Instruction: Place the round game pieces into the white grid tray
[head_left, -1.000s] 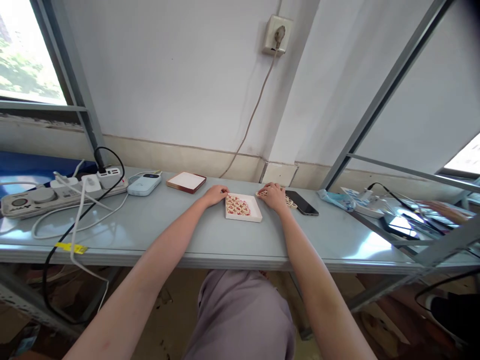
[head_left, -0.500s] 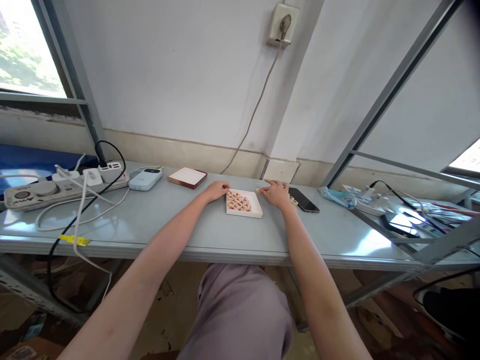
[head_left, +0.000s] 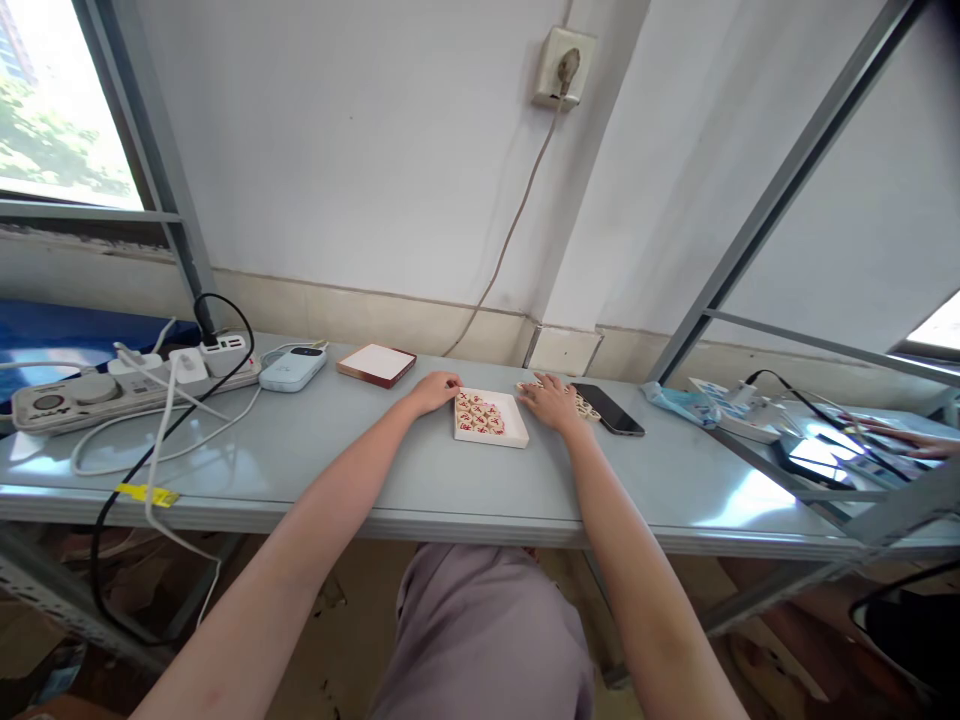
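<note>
A shallow white box [head_left: 514,440] lies on the desk between my hands. Round Chinese chess pieces [head_left: 480,414] with red characters fill its left part, while its right part shows bare white bottom. At the box's far left corner, my left hand [head_left: 436,392] has its fingers curled against the edge. My right hand [head_left: 551,402] rests just right of the box, fingers stretched out over loose pale chess pieces [head_left: 585,405], partly hiding them. A black phone [head_left: 615,408] lies right beside those loose pieces.
The box lid [head_left: 376,364] lies upturned at the back left. Further left are a light blue power bank [head_left: 292,369] and a power strip [head_left: 97,392] with trailing cables. A blue plastic packet [head_left: 681,404] is on the right. Another person's hand [head_left: 919,442] shows at far right.
My right hand has lowered and shifted slightly, its fingers now flatter over the loose pieces. My left hand stays at the box corner. The view has tilted a little.
</note>
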